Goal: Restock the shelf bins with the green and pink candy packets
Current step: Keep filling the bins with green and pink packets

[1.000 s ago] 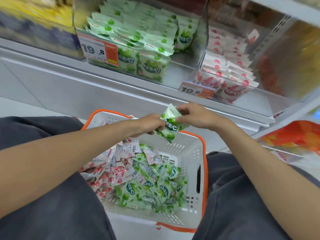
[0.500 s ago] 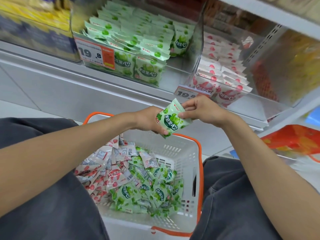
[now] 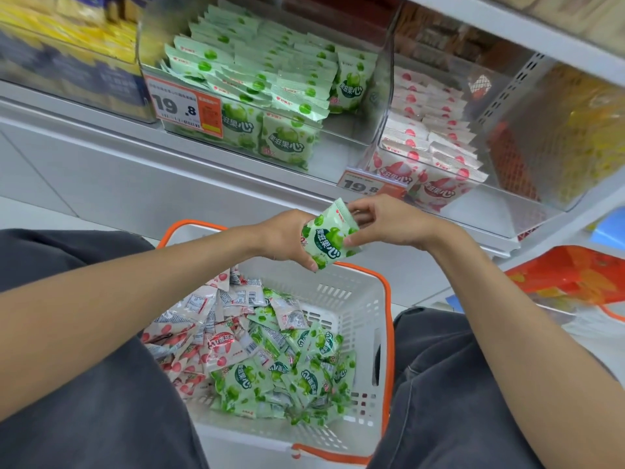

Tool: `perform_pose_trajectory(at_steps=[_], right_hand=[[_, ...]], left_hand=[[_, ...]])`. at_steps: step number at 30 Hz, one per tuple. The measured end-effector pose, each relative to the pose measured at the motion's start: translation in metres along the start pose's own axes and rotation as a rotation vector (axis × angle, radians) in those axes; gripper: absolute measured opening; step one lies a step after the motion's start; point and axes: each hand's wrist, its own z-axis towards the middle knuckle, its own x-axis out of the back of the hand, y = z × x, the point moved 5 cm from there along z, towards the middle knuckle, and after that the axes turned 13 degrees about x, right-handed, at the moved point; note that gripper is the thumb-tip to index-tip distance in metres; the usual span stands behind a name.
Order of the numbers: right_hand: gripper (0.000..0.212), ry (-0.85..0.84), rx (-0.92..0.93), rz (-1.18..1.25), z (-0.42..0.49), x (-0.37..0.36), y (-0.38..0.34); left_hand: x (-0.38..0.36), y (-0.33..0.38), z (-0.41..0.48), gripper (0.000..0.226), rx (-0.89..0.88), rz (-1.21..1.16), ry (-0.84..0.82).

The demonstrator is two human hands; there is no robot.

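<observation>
Since you lifted the green packet (image 3: 329,242) above the basket (image 3: 384,299) toward the shelf (image 3: 236,184) | L hand (image 3: 287,238) grips its left side, R hand (image 3: 389,225) pinches right edge | ready for green bin (image 3: 341,143), I judge.

The left hand (image 3: 287,236) covers the left edge of the packet (image 3: 329,240), and most of its fingers lie out of sight behind it. The right tag's (image 3: 363,186) lower edge lies behind the right hand (image 3: 382,221). The left forearm and leg cover the basket's (image 3: 355,313) left rim. The fine print on the left tag (image 3: 184,106) is too small to read. The top-left goods (image 3: 84,38) and far-right goods (image 3: 575,130) are blurred past naming. The orange bag (image 3: 575,275) is blurred and runs off the right edge.
</observation>
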Motion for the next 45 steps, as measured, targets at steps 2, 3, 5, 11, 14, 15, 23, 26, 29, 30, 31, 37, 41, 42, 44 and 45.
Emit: perform_pose_trajectory(at_steps=[2,3,5,11,14,15,23,26,29,30,31,37,41,42,44,45], right_hand=[[0.032,0.021,0.043,-0.048,0.003,-0.007,-0.006],[0.027,0.041,0.056,-0.086,0.005,-0.007,-0.008],[0.019,0.097,0.077,-0.172,0.006,0.000,-0.011],[0.014,0.471,0.226,-0.146,-0.010,0.077,-0.061],[0.020,0.608,0.317,-0.180,0.006,0.112,-0.093],[0.019,0.634,0.325,-0.274,0.017,0.120,-0.101],[0.034,0.560,0.044,-0.959,0.115,0.168,-0.096],[0.038,0.449,-0.040,-1.085,0.141,0.186,-0.095],[0.017,0.401,-0.041,-1.132,0.158,0.197,-0.093],[0.013,0.372,-0.061,-1.134,0.162,0.199,-0.090],[0.017,0.344,-0.075,-1.123,0.167,0.199,-0.088],[0.041,0.291,-0.106,-1.065,0.181,0.201,-0.078],[0.018,0.260,-0.069,-1.053,0.188,0.201,-0.073],[0.020,0.250,-0.064,-1.051,0.189,0.203,-0.071],[0.012,0.233,-0.070,-1.041,0.188,0.207,-0.072],[0.016,0.233,-0.072,-1.030,0.188,0.210,-0.072]], left_hand=[[0.002,0.000,0.000,0.046,-0.006,0.014,0.024],[0.003,0.001,0.000,0.049,-0.010,0.001,0.027],[0.013,0.005,-0.004,0.062,-0.032,-0.032,0.037],[0.132,0.051,-0.032,0.041,-0.175,-0.098,0.653],[0.183,0.074,-0.017,0.029,-0.145,0.144,0.847],[0.193,0.079,-0.003,0.030,-0.099,0.269,0.848],[0.212,0.050,0.071,0.057,0.110,0.680,0.618],[0.211,0.049,0.070,0.056,0.069,0.670,0.655],[0.211,0.048,0.071,0.057,0.065,0.662,0.664],[0.211,0.048,0.071,0.057,0.061,0.663,0.668],[0.210,0.048,0.071,0.057,0.057,0.665,0.672],[0.210,0.050,0.069,0.057,0.051,0.670,0.691],[0.210,0.050,0.068,0.057,0.057,0.670,0.690],[0.210,0.050,0.068,0.057,0.058,0.671,0.691],[0.209,0.051,0.067,0.057,0.058,0.674,0.694],[0.209,0.051,0.066,0.057,0.057,0.673,0.694]])
